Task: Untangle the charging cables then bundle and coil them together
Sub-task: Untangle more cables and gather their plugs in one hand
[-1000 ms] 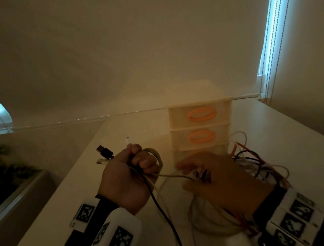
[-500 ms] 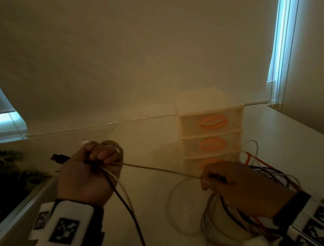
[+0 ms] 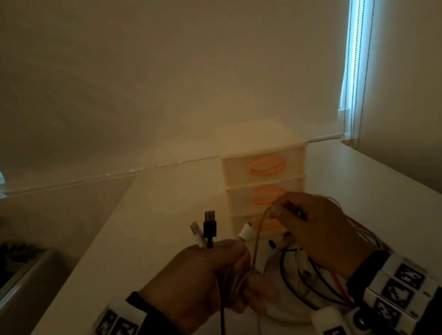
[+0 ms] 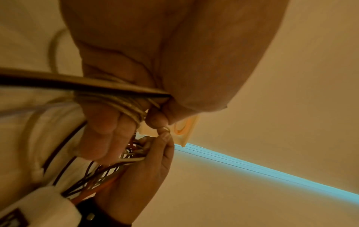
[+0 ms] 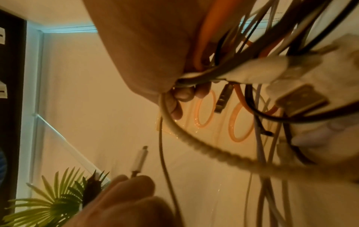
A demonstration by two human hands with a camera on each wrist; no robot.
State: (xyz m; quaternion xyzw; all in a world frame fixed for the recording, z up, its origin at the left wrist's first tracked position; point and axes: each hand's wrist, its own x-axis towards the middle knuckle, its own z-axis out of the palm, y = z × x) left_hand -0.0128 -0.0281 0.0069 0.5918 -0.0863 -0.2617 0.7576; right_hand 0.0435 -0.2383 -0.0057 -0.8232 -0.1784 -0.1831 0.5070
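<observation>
Cables (image 3: 305, 276) lie before the drawers (image 3: 266, 183); we clench several in our left hand (image 3: 204, 284), pinching one with our right hand (image 3: 314, 227).

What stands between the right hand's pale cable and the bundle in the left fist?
Nothing visible. The pale cable arcs freely from the right hand to the left hand; the loose tangle lies under the right hand.

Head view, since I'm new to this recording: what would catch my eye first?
The left hand at bottom centre grips a bundle of cables, with a black USB plug and a white plug sticking up from the fist. Beside it, the right hand pinches a beige cable above a tangle of black, white and orange cables. Behind stands a small drawer unit with orange handles.
</observation>
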